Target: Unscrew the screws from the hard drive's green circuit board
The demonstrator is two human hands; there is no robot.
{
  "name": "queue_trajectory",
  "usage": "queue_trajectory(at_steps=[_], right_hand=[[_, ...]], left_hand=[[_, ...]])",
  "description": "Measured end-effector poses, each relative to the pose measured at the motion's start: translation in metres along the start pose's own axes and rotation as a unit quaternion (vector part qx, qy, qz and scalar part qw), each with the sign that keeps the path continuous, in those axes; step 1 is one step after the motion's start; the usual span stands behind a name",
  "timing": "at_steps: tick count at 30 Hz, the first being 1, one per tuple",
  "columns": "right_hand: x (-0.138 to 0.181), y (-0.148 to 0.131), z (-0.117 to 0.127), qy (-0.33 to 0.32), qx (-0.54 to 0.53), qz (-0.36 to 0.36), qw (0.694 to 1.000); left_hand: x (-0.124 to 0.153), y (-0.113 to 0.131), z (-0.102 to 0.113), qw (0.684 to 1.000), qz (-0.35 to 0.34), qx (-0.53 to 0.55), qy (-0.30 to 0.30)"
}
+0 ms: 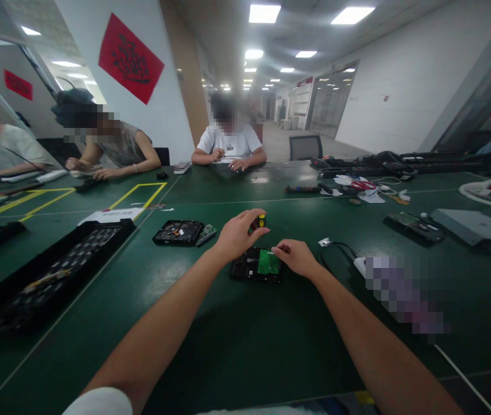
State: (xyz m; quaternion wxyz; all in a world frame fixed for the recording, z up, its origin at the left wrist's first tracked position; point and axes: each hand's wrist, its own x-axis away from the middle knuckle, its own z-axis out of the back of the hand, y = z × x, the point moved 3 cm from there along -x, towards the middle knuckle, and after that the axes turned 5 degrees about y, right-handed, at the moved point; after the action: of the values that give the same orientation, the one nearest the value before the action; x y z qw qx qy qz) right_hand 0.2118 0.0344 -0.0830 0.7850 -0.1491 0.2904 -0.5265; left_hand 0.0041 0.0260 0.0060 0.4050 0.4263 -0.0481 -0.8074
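"Black metal is being worked on; where is the drive (pixel 242 270) being kept?"

"Flat on the surface (pixel 228 346), with its green board (pixel 269 263) being turned upward."

"And the grip?"

"A yellow-and-black tool (pixel 262 221) is being pinched by the left hand (pixel 240 231); the right hand (pixel 297 256) is being held at the board, fingers nearly together, though whether anything is being gripped cannot be told."

"Which step?"

"Board work is apparently being done; steady positioning of the tool is probably being called for next."
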Motion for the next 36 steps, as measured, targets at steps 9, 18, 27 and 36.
queue_trajectory(at_steps=[9, 18, 27, 36], right_hand=[[0.0005, -0.0001, 0.0008, 0.000, 0.001, -0.006, 1.000], [0.0003, -0.0001, 0.0004, 0.001, -0.002, 0.005, 1.000], [0.0008, 0.0003, 0.0001, 0.003, -0.007, 0.004, 1.000], [0.0007, 0.0029, -0.0024, 0.002, -0.011, -0.008, 1.000]], left_hand=[[0.0002, 0.0047, 0.0010, 1.000, 0.013, 0.015, 0.008], [-0.0013, -0.0002, 0.0021, 0.998, 0.024, 0.062, -0.010], [0.0029, 0.0058, 0.0019, 0.982, 0.047, 0.159, -0.091], [-0.0007, 0.0019, -0.0046, 0.940, 0.091, 0.317, -0.091]])
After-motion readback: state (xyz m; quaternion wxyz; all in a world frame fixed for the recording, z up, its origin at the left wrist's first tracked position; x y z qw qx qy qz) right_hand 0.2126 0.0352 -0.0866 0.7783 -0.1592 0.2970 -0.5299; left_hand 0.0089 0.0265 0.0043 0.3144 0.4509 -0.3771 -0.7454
